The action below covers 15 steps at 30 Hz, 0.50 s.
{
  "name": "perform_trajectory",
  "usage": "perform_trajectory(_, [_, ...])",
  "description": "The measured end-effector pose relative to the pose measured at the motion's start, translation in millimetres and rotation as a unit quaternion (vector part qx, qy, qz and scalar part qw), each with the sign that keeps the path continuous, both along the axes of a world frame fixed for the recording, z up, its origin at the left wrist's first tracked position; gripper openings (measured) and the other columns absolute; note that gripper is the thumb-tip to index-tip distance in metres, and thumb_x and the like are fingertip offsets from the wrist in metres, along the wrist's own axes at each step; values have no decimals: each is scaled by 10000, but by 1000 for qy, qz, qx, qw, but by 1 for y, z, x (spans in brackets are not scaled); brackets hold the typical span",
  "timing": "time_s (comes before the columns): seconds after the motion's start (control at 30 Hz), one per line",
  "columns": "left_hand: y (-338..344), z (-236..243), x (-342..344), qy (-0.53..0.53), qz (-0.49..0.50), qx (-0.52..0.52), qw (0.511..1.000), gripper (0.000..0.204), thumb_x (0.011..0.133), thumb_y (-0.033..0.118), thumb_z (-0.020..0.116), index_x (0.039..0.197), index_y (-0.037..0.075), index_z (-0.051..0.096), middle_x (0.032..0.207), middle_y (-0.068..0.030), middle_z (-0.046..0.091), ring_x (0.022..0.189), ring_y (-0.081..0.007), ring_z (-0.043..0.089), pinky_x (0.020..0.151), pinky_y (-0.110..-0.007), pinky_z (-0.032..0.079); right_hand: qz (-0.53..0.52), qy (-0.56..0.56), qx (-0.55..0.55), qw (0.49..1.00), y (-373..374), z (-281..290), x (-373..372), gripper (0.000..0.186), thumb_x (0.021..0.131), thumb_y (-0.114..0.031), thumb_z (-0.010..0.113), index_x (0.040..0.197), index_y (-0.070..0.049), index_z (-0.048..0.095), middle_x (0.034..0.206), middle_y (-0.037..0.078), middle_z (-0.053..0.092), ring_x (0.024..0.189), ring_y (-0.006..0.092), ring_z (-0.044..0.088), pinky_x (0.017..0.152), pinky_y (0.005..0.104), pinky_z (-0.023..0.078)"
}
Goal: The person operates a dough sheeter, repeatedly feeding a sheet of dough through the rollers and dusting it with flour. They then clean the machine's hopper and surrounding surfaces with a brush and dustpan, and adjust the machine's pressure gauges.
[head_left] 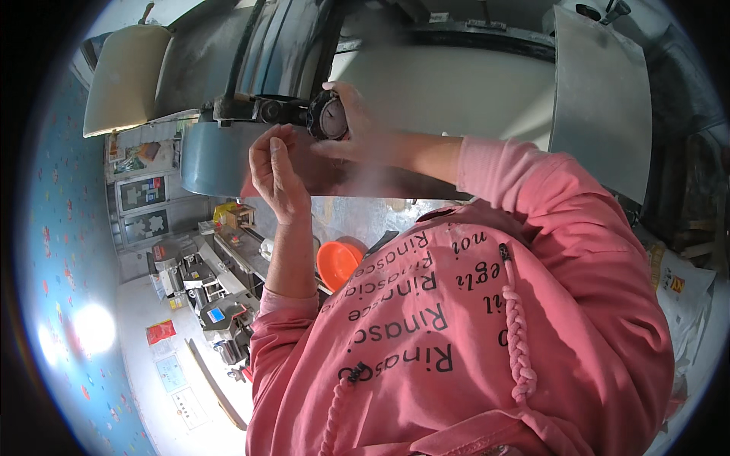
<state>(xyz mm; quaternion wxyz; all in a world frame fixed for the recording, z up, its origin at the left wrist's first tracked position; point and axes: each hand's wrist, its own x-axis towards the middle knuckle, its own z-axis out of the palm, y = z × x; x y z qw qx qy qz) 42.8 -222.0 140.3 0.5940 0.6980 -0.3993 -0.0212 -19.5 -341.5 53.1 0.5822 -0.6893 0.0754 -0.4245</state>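
Observation:
My left hand [280, 178] is raised in front of the machine, fingers curled in and thumb drawn to them. Whatever it may hold is too small to make out. My right hand [356, 121] reaches in from the right and is partly blurred. Its fingers and thumb are around a round piece [332, 118] with a pale face and dark rim. That piece is at the end of a dark shaft [277, 111] running to the left. Whether the left hand touches the shaft, I cannot tell.
Curved guard panels [128, 80] and a grey side panel [601, 106] flank the machine. A blue rounded housing [213, 158] lies below the shaft. Beyond my left arm are an orange basin [339, 264] and small machines on a bench [205, 292]. White sacks [679, 300] stand at right.

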Motion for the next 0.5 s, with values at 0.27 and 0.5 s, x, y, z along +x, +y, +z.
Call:
perform_trajectory(0.27, [-9, -14, -3, -95, 7, 54, 994, 326, 970, 226, 418, 1192, -9, 456, 1090, -114, 577, 968, -164, 532, 881, -297, 408, -35, -84, -382, 920, -62, -4, -2, 850, 689, -271, 711, 1390, -120, 252, 923, 69, 524, 839, 252, 544, 764, 405, 385])
perform_trajectory(0.5, [-8, -25, -1, -178, -14, 79, 981, 577, 956, 436, 384, 1305, -16, 307, 1198, -187, 493, 1072, -233, 485, 962, -368, 353, -56, -111, -516, 847, -77, 9, 19, 732, 648, -379, 735, 1256, -169, 385, 855, 36, 504, 787, 205, 556, 751, 414, 371])
